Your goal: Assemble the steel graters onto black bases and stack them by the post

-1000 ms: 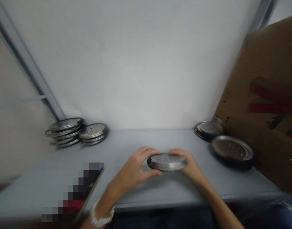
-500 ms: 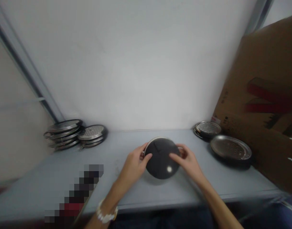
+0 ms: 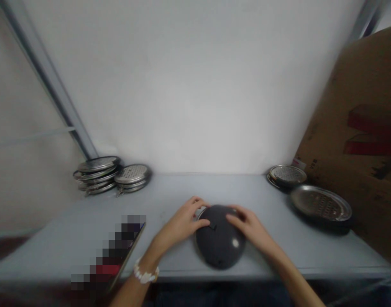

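A dark grey, shiny round bowl [image 3: 220, 245] is at the front of the table, its domed underside turned up and toward me. My left hand [image 3: 190, 219] grips its left rim, with the thumb on the dome and the fingers at the far edge. On the other side, my right hand [image 3: 246, 224] has its thumb on the dome and its fingers curled over the far right rim. The inside of the bowl is hidden from me, and I cannot tell whether it touches the tabletop.
Round metal graters stand at the back left in a taller stack [image 3: 98, 175] and a shorter stack [image 3: 133, 177]. At right lie a small round grater [image 3: 288, 174] and a larger one [image 3: 323, 204], beside a cardboard box [image 3: 368, 128]. A pixelated flat object [image 3: 118, 251] lies front left.
Both hands have brought the bowl down and closer to the table's front edge, tipping it so more of the dome shows. The view has shifted slightly.
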Tool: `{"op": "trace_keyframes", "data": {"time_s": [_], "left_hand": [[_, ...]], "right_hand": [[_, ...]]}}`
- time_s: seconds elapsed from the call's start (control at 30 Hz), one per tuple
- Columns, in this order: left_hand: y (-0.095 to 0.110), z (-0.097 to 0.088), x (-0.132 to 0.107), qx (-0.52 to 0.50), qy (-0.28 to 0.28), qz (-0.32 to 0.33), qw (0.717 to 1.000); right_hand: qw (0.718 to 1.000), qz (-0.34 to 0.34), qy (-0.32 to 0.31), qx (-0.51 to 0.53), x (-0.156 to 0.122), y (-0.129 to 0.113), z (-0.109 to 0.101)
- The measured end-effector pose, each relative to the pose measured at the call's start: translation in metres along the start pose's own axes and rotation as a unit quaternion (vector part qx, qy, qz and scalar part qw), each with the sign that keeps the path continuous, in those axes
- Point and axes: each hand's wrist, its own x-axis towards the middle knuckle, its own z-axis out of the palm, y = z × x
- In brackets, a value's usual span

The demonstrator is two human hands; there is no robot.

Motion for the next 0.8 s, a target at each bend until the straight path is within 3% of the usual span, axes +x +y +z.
{"op": "trace_keyframes", "data": {"time_s": [0.1,0.3,0.47,0.6,0.7,0.8], "left_hand": [[0.005,0.005,0.0,0.031,-0.025,0.033,0.999],[0.001,0.014,0.002,0.129,-0.058,0.038,0.989],[0.008,0.022,-0.003,0.244,-0.034,-0.017,0.969],[0.016,0.03,-0.001,0.243,-0.026,-0.069,0.967],[0.01,0.016,0.001,0.18,-0.016,-0.059,0.982],[-0.01,-0.02,-0.005,0.203,0.021,-0.105,0.973]], "right_hand": [[1.0,0.014,0.003,-0.027,-0.001,0.002,0.001],[0.996,0.046,0.059,-0.041,0.006,0.019,0.001],[0.993,0.04,0.099,-0.054,0.008,0.027,-0.004],[0.987,0.02,0.143,-0.072,0.006,0.021,-0.008],[0.988,0.017,0.132,-0.078,0.004,0.014,-0.008],[0.989,0.006,0.124,-0.079,0.002,0.01,-0.006]]}}
